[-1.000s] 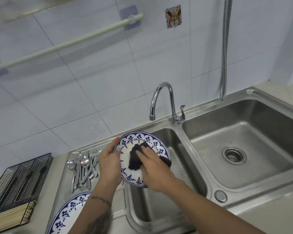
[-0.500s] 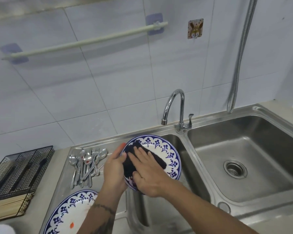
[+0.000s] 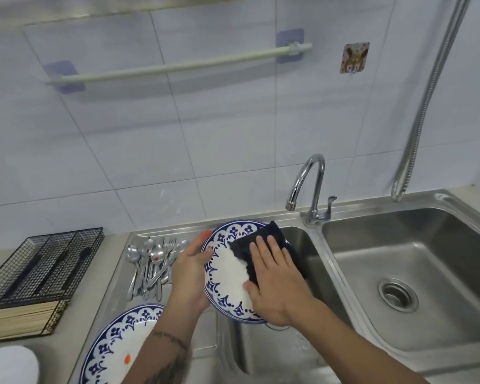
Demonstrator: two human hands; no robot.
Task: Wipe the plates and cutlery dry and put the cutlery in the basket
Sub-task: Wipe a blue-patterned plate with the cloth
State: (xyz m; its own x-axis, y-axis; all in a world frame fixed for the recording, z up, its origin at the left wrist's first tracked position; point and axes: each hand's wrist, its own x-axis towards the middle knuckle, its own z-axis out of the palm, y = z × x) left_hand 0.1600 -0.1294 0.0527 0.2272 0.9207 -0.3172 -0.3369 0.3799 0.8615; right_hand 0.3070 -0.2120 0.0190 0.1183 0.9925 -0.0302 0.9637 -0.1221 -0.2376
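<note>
the left hand (image 3: 190,275) grips the round blue-patterned white plate (image 3: 227,275) by its left rim over the near sink basin while the flat right hand (image 3: 272,284) presses a dark cloth (image 3: 263,245) on it; a second patterned plate (image 3: 114,347), the steel cutlery pile (image 3: 150,264) and the black wire basket (image 3: 43,261), far left, seem still to await.
</note>
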